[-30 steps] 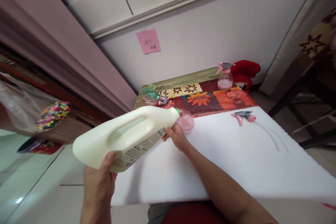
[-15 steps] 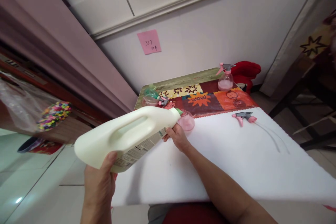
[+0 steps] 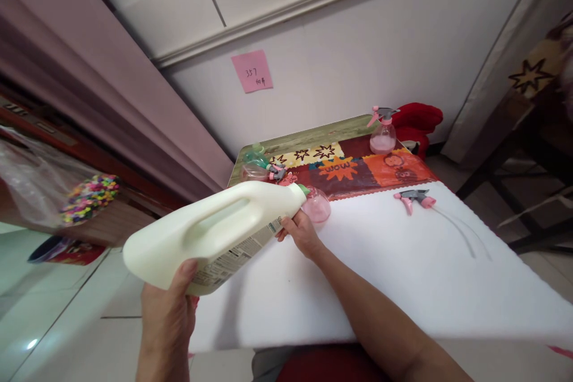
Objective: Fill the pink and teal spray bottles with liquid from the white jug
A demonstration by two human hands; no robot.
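Observation:
My left hand (image 3: 168,310) grips the base end of a big cream-white plastic jug (image 3: 210,233) with a moulded handle, tipped so its green neck points right and slightly up. The neck meets the mouth of a small clear bottle with pink liquid (image 3: 317,206) that stands on the white padded tabletop (image 3: 403,274). My right hand (image 3: 301,233) is closed under the jug's shoulder, right beside that small bottle; what its fingers grip is hidden by the jug. A detached pink-and-grey spray head with a long tube (image 3: 416,197) lies on the white pad to the right.
A colourful cloth (image 3: 358,170) covers the table's far part. On it stand a pink spray bottle (image 3: 382,131) at the back right and a green-topped bottle (image 3: 257,164) at the back left. A red object (image 3: 418,119) sits by the wall. Tiled floor lies left.
The jug and both hands have stayed almost still; only the view has shifted slightly.

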